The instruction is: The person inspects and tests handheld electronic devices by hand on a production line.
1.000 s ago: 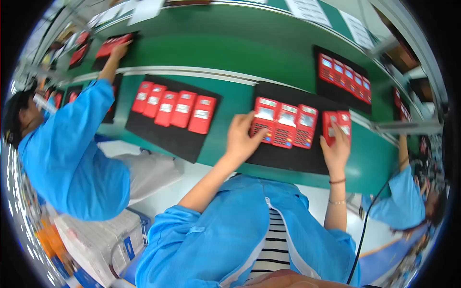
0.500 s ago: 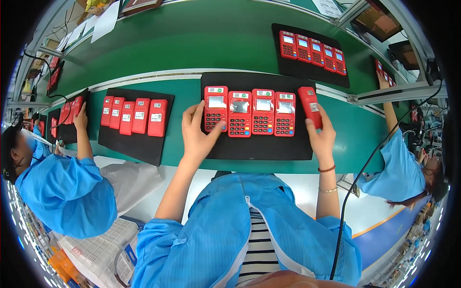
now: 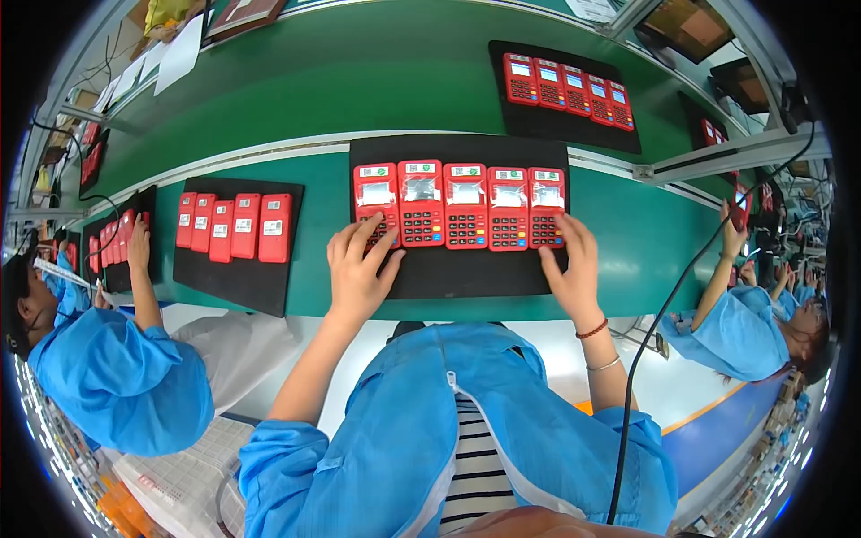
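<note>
Several red card payment terminals stand face up in a row on a black mat (image 3: 466,282) in front of me, keypads and film-covered screens showing. My left hand (image 3: 359,269) is open, its fingertips spread over the lower keypad of the leftmost payment terminal (image 3: 376,193). At the other end, my right hand (image 3: 574,273) is open too, fingers apart at the lower right edge of the rightmost payment terminal (image 3: 546,191). Between them lie the other terminals, such as the middle payment terminal (image 3: 465,204), side by side.
A second black mat (image 3: 224,280) to the left bears several red terminals lying face down. Beyond the rail, another mat (image 3: 529,121) holds face-up terminals with lit screens. Co-workers in blue sit at both sides. A black cable (image 3: 650,336) hangs across the right.
The terminal in my right hand, earlier tilted with its back showing, now lies face up at the row's right end. My right hand has released it. The left hand moved slightly down.
</note>
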`<state>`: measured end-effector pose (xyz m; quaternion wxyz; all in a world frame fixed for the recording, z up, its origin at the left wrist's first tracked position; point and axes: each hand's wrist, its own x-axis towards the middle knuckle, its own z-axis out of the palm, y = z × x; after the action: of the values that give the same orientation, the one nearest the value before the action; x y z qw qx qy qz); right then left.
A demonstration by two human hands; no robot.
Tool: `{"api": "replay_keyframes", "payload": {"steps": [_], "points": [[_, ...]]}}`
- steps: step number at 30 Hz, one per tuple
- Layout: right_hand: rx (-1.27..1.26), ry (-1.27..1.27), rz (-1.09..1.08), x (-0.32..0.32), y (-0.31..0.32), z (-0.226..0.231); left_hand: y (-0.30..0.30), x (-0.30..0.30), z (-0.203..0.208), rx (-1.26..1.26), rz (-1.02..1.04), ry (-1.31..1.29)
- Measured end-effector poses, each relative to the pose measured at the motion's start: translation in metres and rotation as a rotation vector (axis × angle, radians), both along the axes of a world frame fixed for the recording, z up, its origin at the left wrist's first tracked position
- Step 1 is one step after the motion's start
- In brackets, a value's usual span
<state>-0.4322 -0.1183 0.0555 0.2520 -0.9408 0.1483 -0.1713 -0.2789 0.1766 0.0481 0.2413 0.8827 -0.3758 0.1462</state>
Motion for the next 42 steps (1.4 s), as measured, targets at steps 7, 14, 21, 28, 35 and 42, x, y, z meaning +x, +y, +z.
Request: {"api": "replay_keyframes", "payload": {"steps": [7, 14, 21, 28, 35, 42], "points": [[-0.138, -0.002, 0.129, 0.0, -0.011, 0.0, 0.006, 0.01, 0.002, 0.107, -0.157, -0.056], [-0.123, 0.095, 0.111, 0.006, -0.006, 0.012, -0.011, -0.001, 0.018, 0.218, -0.095, 0.122], [0.012, 0.268, 0.049, 0.012, 0.015, 0.027, -0.021, -0.011, 0.017, 0.273, -0.045, 0.211], [0.025, 0.358, 0.045, 0.017, 0.026, 0.029, -0.041, -0.017, 0.027, 0.357, -0.003, 0.179], [0.128, 0.339, 0.065, 0.015, 0.022, 0.03, -0.043, -0.017, 0.028, 0.366, -0.013, 0.181], [0.044, 0.315, 0.053, 0.019, 0.022, 0.019, -0.047, -0.015, 0.029, 0.374, 0.007, 0.317]]}}
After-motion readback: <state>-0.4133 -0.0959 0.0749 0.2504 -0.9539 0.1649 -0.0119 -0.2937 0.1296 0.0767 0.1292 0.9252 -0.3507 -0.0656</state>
